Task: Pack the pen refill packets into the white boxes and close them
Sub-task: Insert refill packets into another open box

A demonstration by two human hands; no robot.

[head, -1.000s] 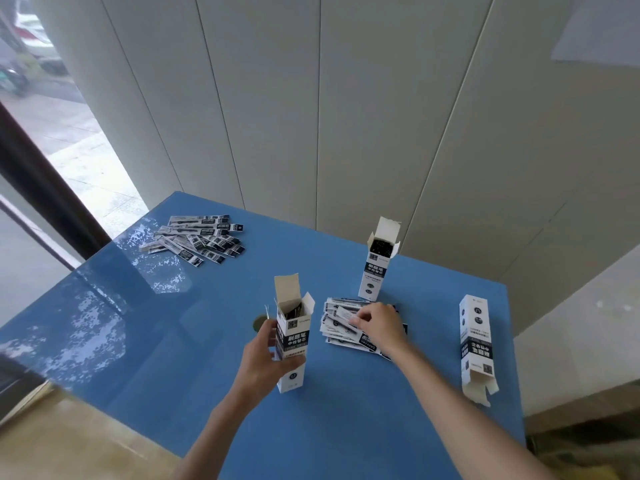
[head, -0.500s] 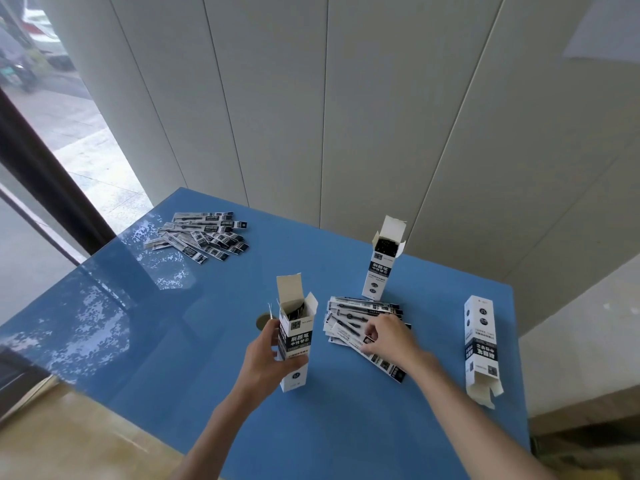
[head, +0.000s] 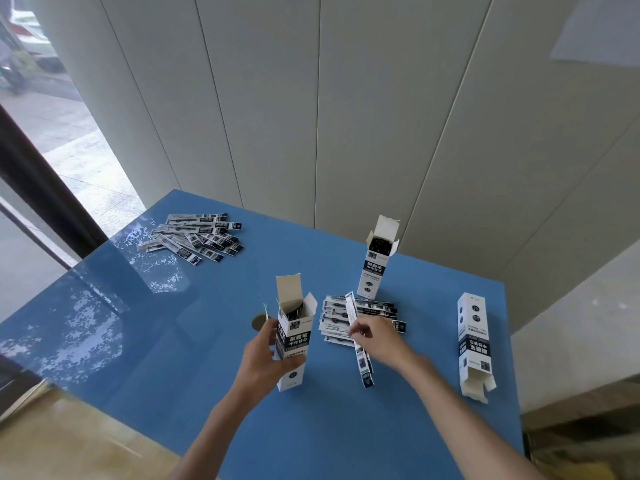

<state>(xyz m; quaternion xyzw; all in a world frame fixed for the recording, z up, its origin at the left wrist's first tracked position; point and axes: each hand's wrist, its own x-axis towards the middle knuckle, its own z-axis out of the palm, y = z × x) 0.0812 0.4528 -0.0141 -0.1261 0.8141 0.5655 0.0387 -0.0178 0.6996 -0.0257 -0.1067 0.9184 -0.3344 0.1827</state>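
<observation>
My right hand (head: pixel 375 341) is pinching one long packet (head: pixel 358 344) near its middle, fingers curled round it, and it hangs almost on end, upper tip over the pile, lower tip just above the blue table (head: pixel 329 427). My left hand (head: pixel 266 358) is wrapped round the open box (head: pixel 292 344), holding it upright on the table, top flap standing, side flaps splayed.

To do this well, I reckon the packet wants swinging across with one end leading and dropping straight down the mouth. The opening is narrow and the splayed side flap on my packet's side could catch the tip, so I'd steady the box and aim for the middle. Something dark already shows inside, so I'd slide in alongside it.

The packet is a thin flat strip, white along most of its length with black printed blocks toward the lower end; I'd judge it flimsy and likely to bend.

Just behind my right hand lies the near pile (head: pixel 360 317) of packets. Beyond it stands a second box (head: pixel 375 265), open and dark inside. Well to the right a third box (head: pixel 474 344) has its open end toward me. A far pile (head: pixel 197 240) sits by the window corner.
</observation>
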